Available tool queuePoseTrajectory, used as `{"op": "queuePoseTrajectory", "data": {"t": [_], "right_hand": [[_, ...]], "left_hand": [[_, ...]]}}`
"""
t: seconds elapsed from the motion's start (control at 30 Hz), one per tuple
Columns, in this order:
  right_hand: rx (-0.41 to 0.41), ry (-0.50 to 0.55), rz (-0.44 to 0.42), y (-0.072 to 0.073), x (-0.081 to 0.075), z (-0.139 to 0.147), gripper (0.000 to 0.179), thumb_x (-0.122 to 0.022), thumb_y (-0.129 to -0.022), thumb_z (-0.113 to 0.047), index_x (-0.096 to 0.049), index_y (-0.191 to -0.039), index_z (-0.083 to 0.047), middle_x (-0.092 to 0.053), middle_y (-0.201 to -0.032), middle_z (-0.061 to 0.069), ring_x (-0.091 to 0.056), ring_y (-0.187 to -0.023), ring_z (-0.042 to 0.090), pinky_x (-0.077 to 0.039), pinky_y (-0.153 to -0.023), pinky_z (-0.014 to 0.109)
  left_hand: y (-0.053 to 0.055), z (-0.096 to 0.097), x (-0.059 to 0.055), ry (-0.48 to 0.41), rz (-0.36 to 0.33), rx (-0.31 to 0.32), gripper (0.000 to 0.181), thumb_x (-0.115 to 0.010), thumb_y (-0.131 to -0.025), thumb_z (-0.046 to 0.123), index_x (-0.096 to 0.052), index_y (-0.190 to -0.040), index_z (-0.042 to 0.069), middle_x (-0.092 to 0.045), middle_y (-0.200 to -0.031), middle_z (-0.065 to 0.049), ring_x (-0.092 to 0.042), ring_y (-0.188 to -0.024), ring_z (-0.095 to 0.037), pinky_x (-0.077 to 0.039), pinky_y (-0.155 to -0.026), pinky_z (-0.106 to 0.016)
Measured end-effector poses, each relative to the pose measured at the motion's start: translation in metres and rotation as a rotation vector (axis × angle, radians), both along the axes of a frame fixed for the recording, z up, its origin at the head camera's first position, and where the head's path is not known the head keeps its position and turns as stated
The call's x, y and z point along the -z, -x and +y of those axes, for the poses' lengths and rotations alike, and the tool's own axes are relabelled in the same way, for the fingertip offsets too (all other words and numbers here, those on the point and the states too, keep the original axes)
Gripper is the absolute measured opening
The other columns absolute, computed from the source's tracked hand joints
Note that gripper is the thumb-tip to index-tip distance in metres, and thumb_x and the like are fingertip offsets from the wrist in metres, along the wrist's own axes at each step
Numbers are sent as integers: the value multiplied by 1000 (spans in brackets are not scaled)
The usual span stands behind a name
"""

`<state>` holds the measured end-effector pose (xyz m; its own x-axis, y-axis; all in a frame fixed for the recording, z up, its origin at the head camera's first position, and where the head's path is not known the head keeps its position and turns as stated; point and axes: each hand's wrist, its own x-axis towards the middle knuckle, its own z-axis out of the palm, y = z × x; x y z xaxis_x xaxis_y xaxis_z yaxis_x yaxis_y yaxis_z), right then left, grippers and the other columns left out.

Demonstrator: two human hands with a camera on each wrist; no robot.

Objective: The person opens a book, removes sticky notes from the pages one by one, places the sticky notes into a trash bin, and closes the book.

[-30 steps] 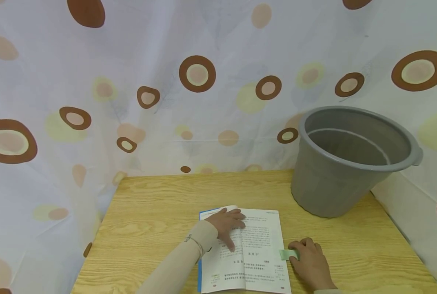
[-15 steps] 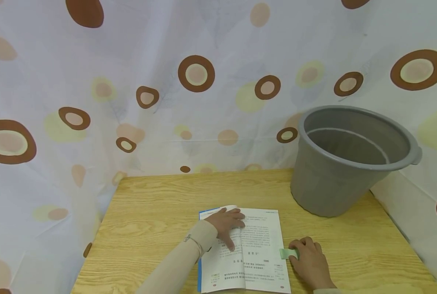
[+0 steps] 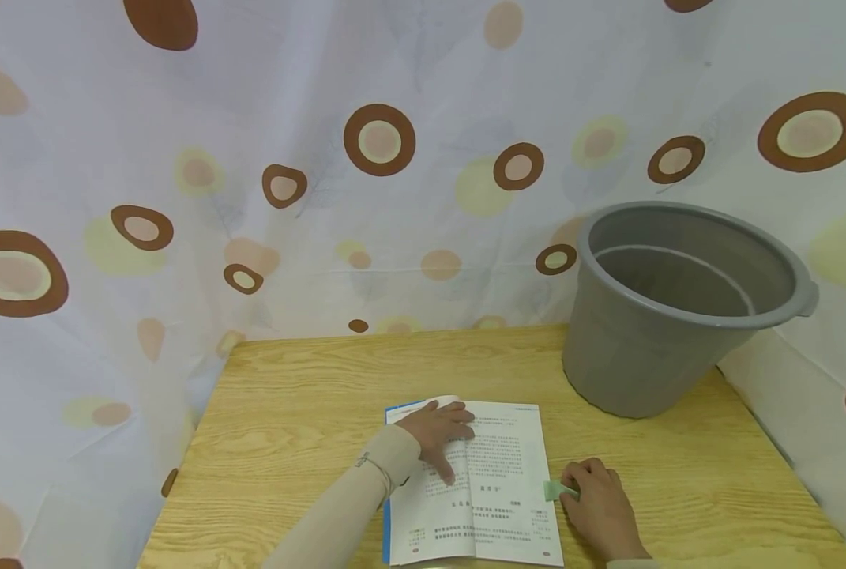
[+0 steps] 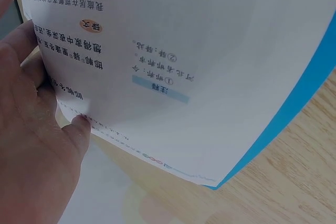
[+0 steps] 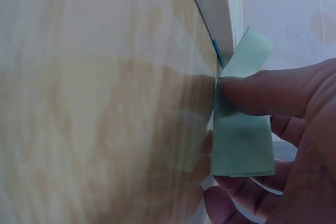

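An open book point(image 3: 497, 458) with printed white pages and a blue cover edge lies on the wooden table. My left hand point(image 3: 438, 438) rests flat across its left page near the spine, fingers spread. In the left wrist view the left hand point(image 4: 42, 129) lies at the page, which curves up a little. At the book's right edge my right hand point(image 3: 600, 502) pinches a pale green paper strip point(image 3: 556, 491) whose far end overlaps the page. The right wrist view shows the thumb pressing on the green strip point(image 5: 244, 140), with fingers behind it.
A large grey bucket point(image 3: 636, 363) stands at the back right of the table point(image 3: 309, 403). Behind and at both sides hangs a white curtain point(image 3: 423, 213) with brown and yellow spots.
My right thumb and fingers have shifted slightly at the green strip, and its visible end has tilted a little. The left hand stays in place on the book.
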<state>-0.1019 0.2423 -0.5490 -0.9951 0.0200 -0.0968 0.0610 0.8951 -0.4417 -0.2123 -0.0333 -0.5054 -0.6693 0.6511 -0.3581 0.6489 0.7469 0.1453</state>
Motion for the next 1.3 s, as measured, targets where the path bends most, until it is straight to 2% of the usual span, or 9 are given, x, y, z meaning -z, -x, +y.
{"op": "queuePoseTrajectory", "data": {"t": [0.3,0.43,0.6,0.7,0.8,1.0,1.13,1.2,1.3], "right_hand": [[-10,117,-51,-1,-9,7,10,-69,-88,-17,-60,-86,-14,-63,-93,2,-53,-83,16,-50,-73,33],[32,169,-98,-1,-20,10,8,-65,-91,-21,-64,-94,-13,-68,-100,3,-62,-91,18,-55,-76,39],[47,192,-27,-3,-41,12,25,-63,-95,-21,-69,-114,-7,-70,-112,12,-68,-98,29,-59,-80,45],[50,190,90,-3,-54,12,25,-65,-94,-19,-72,-114,-5,-72,-111,13,-69,-92,24,-60,-72,33],[48,187,251,-2,-68,10,19,-67,-93,-16,-75,-109,-7,-74,-107,10,-65,-84,7,-55,-64,20],[62,196,486,1,-110,16,15,-68,-93,-15,-76,-105,-11,-70,-103,-6,-48,-83,-22,-51,-63,12],[98,295,744,7,-151,30,13,-70,-87,-3,-77,-98,-3,-57,-101,-30,-44,-84,-25,-42,-66,1],[119,350,916,11,-171,38,12,-69,-85,3,-76,-95,4,-52,-101,-37,-46,-85,-22,-38,-72,1],[162,365,1079,13,-196,51,16,-65,-89,1,-73,-97,13,-51,-104,-37,-45,-88,-21,-35,-78,4]], "left_hand": [[0,1,1,-4,-20,-7,83,-84,-68,52,-51,-143,34,-33,-161,16,-17,-155,-8,-17,-130,-40],[0,1,5,-11,-27,-5,83,-85,-69,52,-51,-143,34,-33,-161,17,-17,-155,-8,-17,-130,-40],[2,0,8,-10,-24,-5,84,-84,-69,52,-51,-143,35,-32,-161,17,-16,-156,-8,-15,-131,-40],[3,0,9,-4,-18,2,84,-84,-69,53,-50,-144,35,-32,-161,17,-16,-156,-8,-16,-131,-40],[5,-1,9,10,-7,10,83,-83,-70,54,-50,-144,35,-31,-162,17,-16,-156,-8,-17,-131,-40],[3,-1,4,14,3,12,83,-83,-70,54,-50,-143,35,-32,-162,17,-17,-155,-7,-17,-130,-40],[2,-3,1,5,6,27,82,-83,-70,54,-51,-143,35,-33,-161,16,-18,-155,-8,-19,-130,-40],[1,-4,0,1,4,25,81,-83,-70,53,-51,-143,35,-33,-161,16,-18,-155,-9,-19,-130,-40],[1,-1,0,-1,2,28,81,-83,-70,53,-52,-143,34,-33,-161,16,-18,-155,-9,-19,-130,-40]]}}
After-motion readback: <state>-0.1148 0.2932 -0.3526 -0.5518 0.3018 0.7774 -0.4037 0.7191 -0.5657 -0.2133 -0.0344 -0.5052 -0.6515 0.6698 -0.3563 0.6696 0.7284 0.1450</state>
